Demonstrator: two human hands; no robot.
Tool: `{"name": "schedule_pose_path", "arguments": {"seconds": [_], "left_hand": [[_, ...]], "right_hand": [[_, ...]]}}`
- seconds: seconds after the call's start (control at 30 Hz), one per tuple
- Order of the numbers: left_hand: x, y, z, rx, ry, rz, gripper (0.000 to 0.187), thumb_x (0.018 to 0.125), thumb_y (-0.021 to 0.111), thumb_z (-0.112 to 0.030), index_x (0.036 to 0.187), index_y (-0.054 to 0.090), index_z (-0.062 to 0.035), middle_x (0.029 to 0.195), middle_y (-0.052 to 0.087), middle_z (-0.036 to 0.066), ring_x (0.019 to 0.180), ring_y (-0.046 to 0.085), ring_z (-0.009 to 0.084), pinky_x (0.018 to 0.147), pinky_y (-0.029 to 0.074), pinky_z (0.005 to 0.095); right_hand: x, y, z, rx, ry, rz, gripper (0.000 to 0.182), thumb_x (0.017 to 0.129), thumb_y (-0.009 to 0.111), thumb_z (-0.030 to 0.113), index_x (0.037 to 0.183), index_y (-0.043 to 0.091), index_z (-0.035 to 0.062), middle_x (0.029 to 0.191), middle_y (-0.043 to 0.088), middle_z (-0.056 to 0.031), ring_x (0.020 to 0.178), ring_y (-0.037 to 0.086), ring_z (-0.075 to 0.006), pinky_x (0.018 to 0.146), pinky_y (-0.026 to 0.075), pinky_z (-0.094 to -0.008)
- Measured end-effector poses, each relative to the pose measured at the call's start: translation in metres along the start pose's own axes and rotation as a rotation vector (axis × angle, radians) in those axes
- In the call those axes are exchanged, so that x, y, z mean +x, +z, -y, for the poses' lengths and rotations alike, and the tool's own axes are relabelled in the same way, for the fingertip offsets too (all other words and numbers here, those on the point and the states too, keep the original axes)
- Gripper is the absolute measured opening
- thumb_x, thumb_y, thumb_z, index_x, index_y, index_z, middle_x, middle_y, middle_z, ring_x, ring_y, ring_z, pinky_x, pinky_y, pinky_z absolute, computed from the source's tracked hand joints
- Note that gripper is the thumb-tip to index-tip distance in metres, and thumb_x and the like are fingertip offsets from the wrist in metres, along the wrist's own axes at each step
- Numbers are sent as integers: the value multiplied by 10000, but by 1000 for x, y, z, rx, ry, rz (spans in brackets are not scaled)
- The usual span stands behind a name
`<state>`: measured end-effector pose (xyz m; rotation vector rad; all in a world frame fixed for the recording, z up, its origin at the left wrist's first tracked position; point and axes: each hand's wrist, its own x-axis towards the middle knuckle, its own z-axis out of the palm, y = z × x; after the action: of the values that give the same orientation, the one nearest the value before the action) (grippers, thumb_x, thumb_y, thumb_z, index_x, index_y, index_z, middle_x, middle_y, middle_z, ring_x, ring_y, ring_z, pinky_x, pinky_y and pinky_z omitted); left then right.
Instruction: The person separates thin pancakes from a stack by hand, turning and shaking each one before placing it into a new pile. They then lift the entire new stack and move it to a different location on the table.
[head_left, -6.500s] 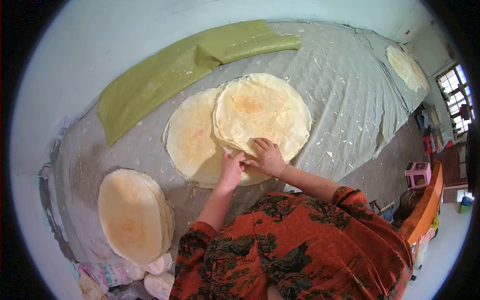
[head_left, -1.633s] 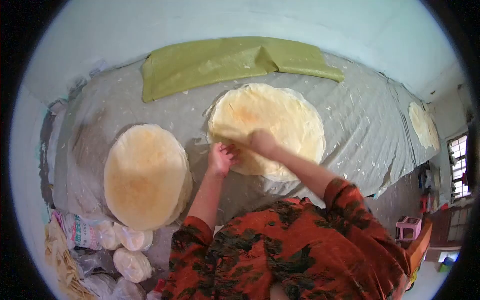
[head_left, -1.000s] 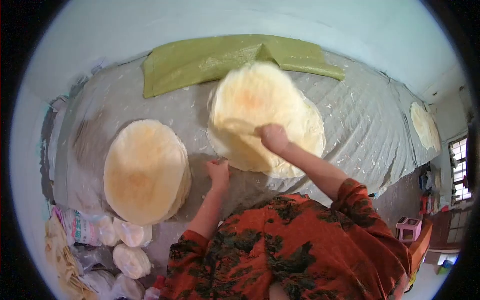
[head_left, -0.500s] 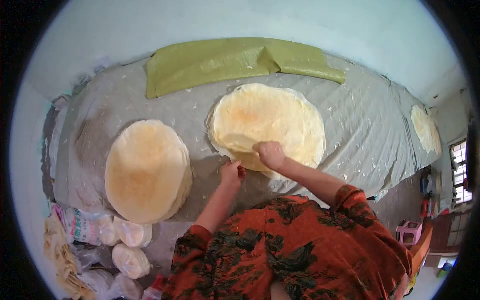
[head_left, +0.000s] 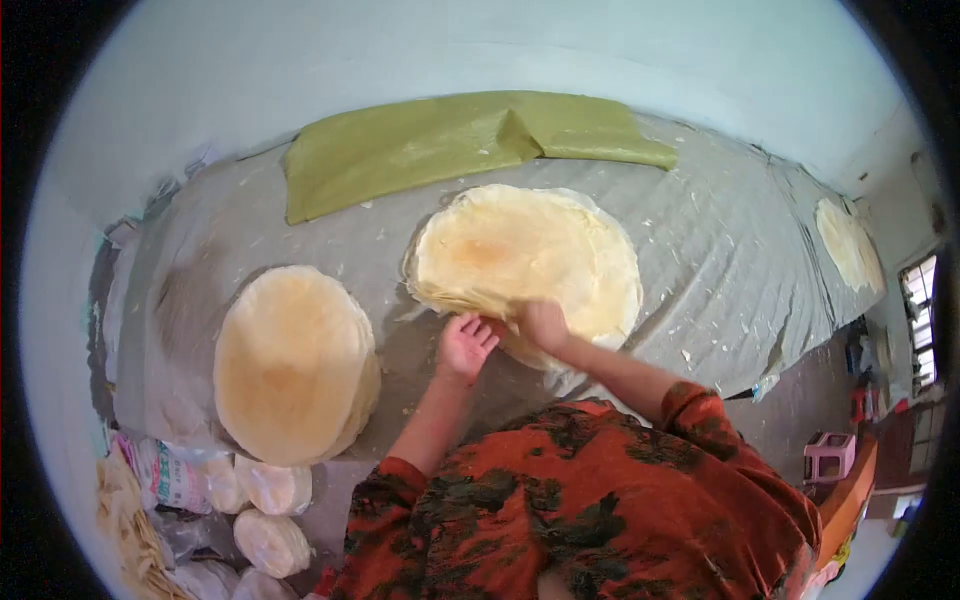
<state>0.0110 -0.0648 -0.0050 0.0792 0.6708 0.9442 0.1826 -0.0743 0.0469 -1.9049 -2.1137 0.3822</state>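
A stack of thin round flatbreads (head_left: 530,240) lies on the grey cloth in front of me, its near edge bunched and raised in layers. My right hand (head_left: 543,325) is closed at that near edge, gripping flatbread there; its fingertips are partly hidden and slightly blurred. Just to its left, my left hand (head_left: 467,345) is turned palm up with fingers apart, fingertips at the rim of the stack. A second, taller flatbread stack (head_left: 292,365) stands to the left, touched by neither hand.
A folded olive-green sheet (head_left: 410,145) lies along the back of the grey cloth (head_left: 720,240). One flatbread piece (head_left: 848,245) rests at the far right. Bagged round breads (head_left: 272,543) sit at lower left. A pink stool (head_left: 829,457) stands on the floor at right.
My right hand has drawn from the top of the stack down to its near edge, where layers now bunch up. My left hand has turned palm up and its fingers have spread.
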Motion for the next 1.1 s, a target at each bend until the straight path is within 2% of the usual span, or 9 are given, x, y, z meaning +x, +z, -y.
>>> {"name": "schedule_pose_path", "arguments": {"seconds": [0.1, 0.2, 0.33, 0.47, 0.57, 0.67, 0.77, 0.93, 1.1], "left_hand": [[-6, 9, -1, 140, -8, 78, 240, 810, 538, -152, 1027, 470, -78, 1006, 515, 58, 963, 508, 207, 817, 459, 413], [-10, 12, 11, 320, 96, -38, 259, 806, 540, -122, 1045, 454, -75, 986, 505, 40, 916, 514, 185, 783, 476, 378], [-24, 16, 27, 581, 134, -195, 302, 792, 563, -99, 1063, 437, -57, 959, 499, 42, 855, 516, 157, 728, 483, 326], [-33, 28, 38, 627, 142, -278, 357, 772, 586, -105, 1078, 409, -57, 959, 489, 66, 848, 528, 188, 713, 491, 353], [-24, 21, 49, 638, 161, -302, 348, 775, 581, -96, 1069, 399, -55, 945, 489, 72, 801, 543, 194, 657, 497, 328], [-26, 25, 58, 646, 217, -354, 331, 784, 574, -89, 1061, 396, -55, 967, 491, 78, 764, 569, 201, 656, 512, 332], [-34, 36, 60, 479, 146, -396, 239, 802, 557, -78, 1008, 443, -39, 894, 526, 71, 716, 574, 170, 633, 511, 301], [-19, 25, 64, 454, -170, -81, 216, 851, 492, -110, 1044, 497, -12, 950, 591, 104, 834, 608, 200, 729, 531, 350], [-3, 21, 71, 369, -62, 0, 271, 855, 478, -131, 1104, 480, -23, 1062, 581, 97, 955, 582, 222, 813, 499, 386]], "right_hand": [[102, -51, -63, -23, -141, -129, 199, 714, 589, 223, 743, 658, 38, 741, 626, -175, 677, 610, -321, 637, 470, -434], [149, -204, -28, -68, 124, -202, 184, 690, 603, 208, 755, 640, 40, 739, 628, -179, 696, 607, -345, 631, 476, -427], [113, -279, -12, -188, -225, -473, 192, 730, 561, 168, 883, 662, 111, 740, 630, -162, 707, 613, -326, 629, 477, -427], [62, -213, -42, -477, -51, -313, 264, 730, 501, 71, 912, 680, 141, 776, 640, -141, 702, 623, -292, 623, 482, -409], [1, -112, -62, -241, -254, -404, 195, 693, 492, 59, 814, 635, 113, 701, 618, -116, 637, 609, -302, 560, 475, -426], [-31, -40, -82, -261, -101, -7, 133, 705, 502, 75, 777, 611, 104, 687, 613, -119, 670, 622, -292, 587, 487, -414], [-34, -29, -81, -240, -61, 43, 124, 715, 506, 88, 773, 615, 107, 680, 610, -123, 671, 618, -302, 591, 487, -417], [-17, -75, -76, -231, -37, 57, 122, 728, 505, 101, 775, 618, 104, 686, 607, -131, 658, 612, -322, 580, 487, -413], [-51, -57, -65, -243, -167, -114, 84, 711, 498, 82, 722, 581, 81, 687, 594, -131, 613, 608, -306, 543, 480, -412]]}}
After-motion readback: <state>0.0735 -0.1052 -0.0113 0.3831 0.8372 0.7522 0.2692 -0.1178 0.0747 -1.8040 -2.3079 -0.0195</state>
